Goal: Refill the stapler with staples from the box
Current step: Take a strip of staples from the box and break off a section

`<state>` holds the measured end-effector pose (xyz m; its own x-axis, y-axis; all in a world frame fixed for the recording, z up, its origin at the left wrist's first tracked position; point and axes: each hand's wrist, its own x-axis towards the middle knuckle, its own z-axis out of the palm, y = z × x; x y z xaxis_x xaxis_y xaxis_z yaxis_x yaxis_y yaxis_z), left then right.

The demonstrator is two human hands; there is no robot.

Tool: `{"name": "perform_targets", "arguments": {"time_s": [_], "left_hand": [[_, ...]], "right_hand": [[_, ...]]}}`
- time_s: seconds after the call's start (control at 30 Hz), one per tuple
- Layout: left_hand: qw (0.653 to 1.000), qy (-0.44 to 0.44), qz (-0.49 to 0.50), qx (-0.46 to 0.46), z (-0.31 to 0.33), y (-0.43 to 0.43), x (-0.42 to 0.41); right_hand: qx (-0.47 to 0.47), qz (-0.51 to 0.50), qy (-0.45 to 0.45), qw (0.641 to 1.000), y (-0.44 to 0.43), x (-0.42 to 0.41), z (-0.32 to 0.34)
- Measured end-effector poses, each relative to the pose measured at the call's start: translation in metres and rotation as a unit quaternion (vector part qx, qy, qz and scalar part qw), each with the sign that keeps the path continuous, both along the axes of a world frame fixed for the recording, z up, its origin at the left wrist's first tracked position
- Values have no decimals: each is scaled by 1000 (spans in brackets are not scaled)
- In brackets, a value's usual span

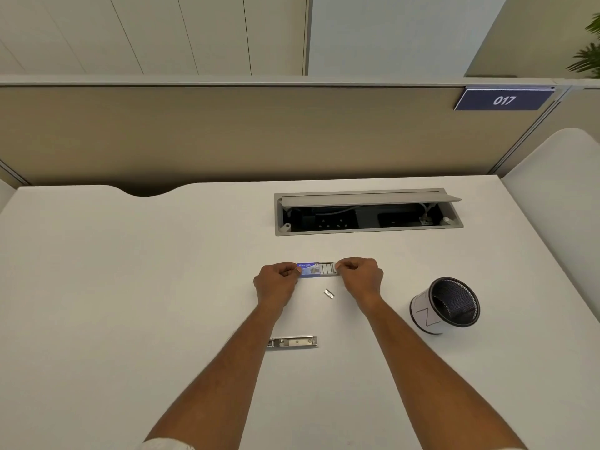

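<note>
A small blue staple box (309, 269) lies on the white desk, held between both hands. My left hand (277, 280) pinches the blue sleeve at its left end. My right hand (360, 275) pinches the inner tray (327, 268), which is slid partly out to the right and shows rows of staples. A short loose strip of staples (329, 293) lies on the desk just below the box. The silver stapler (292, 342) lies flat nearer to me, between my forearms, untouched.
A black mesh pen cup (446, 306) with a white sleeve stands at the right. An open cable tray (368, 213) with sockets is sunk into the desk (130, 287) behind the box. A beige partition bearing a "017" sign (503, 99) closes the back.
</note>
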<state>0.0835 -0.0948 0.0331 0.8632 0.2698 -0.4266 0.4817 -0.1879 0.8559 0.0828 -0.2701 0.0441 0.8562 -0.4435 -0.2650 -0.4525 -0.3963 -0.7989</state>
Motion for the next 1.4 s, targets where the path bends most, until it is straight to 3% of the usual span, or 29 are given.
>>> {"name": "perform_targets", "arguments": {"time_s": [1.4], "left_hand": [[1000,-9,8,27,-2,-4,-6]], "right_hand": [[36,18,-11,999,34,-3,-6]]}}
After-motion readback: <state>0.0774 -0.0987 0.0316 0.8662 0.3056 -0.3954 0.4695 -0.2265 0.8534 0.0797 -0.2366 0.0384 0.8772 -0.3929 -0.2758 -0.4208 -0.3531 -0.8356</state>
